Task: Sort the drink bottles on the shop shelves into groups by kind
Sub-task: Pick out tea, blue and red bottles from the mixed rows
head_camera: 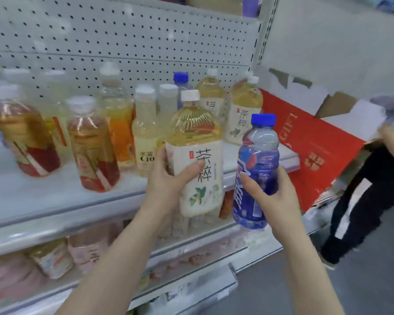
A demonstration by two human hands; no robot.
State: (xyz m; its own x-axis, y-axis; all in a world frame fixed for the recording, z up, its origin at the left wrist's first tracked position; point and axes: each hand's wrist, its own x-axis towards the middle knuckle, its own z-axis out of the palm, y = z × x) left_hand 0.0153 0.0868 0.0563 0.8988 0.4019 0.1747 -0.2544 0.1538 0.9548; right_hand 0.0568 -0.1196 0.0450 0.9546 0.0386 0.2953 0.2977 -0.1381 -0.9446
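A bare strip of the white shelf (43,196) ran along its front edge, ahead of the standing bottles, and more bare shelf showed in front of the two pale tea bottles (246,114) at the back right. The left hand (166,180) gripped a matching tea bottle (196,142) by its label, thumb across the front, upright over the shelf edge. The right hand (273,196) clasped a blue bottle (257,164) (blue cap, slightly tilted) just beside it, off the shelf. Red-labelled bottles (93,146) stood at the left before the pegboard (123,37); a red box (312,155) and another person (373,189) were at the right.
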